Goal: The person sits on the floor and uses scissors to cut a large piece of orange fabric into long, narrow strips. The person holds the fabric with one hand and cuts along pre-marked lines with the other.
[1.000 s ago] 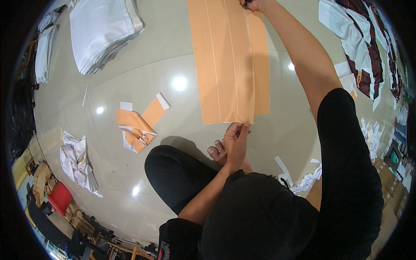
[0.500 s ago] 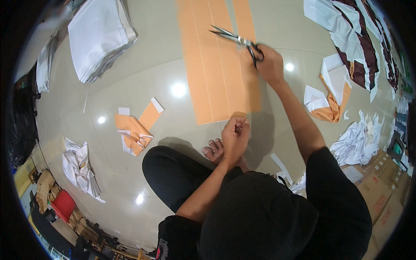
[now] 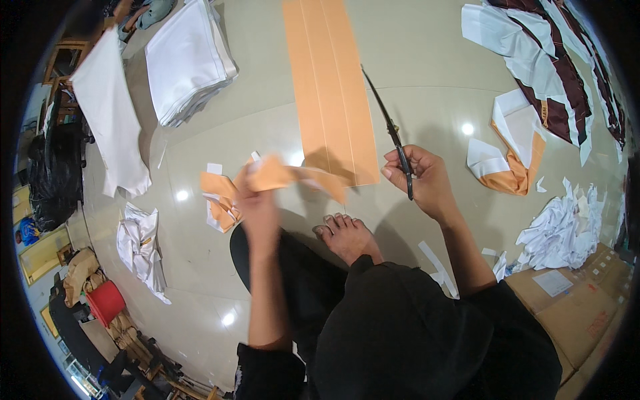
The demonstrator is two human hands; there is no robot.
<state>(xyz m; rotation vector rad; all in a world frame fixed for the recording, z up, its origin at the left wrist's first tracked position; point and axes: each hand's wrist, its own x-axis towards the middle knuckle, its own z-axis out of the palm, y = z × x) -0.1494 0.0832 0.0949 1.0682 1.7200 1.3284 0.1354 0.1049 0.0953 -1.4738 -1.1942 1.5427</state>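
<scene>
My left hand (image 3: 261, 217), blurred by motion, holds an orange fabric strip (image 3: 320, 180) beside a crumpled pile of orange and white strips (image 3: 217, 197). The strip trails to the right over the near end of a long orange fabric sheet (image 3: 333, 100) marked with pale lengthwise lines. To the right of that sheet, my right hand (image 3: 430, 183) holds black-handled scissors (image 3: 388, 120), blades pointing away from me and seen nearly edge-on. Some of my right fingers are curled round the handles. My bare foot (image 3: 347, 237) rests on the floor just below the sheet.
A stack of white fabric (image 3: 187, 67) lies at the far left, beside a long white cloth (image 3: 113, 113) near another person (image 3: 153, 13). White bundles (image 3: 140, 247), an orange-white bundle (image 3: 510, 157), white scraps (image 3: 560, 227) and cardboard boxes (image 3: 567, 300) surround me.
My left hand has swung left, carrying off the orange strip from the sheet's right side. My right hand has come nearer with the scissors, turned edge-on. A long white cloth now shows at far left.
</scene>
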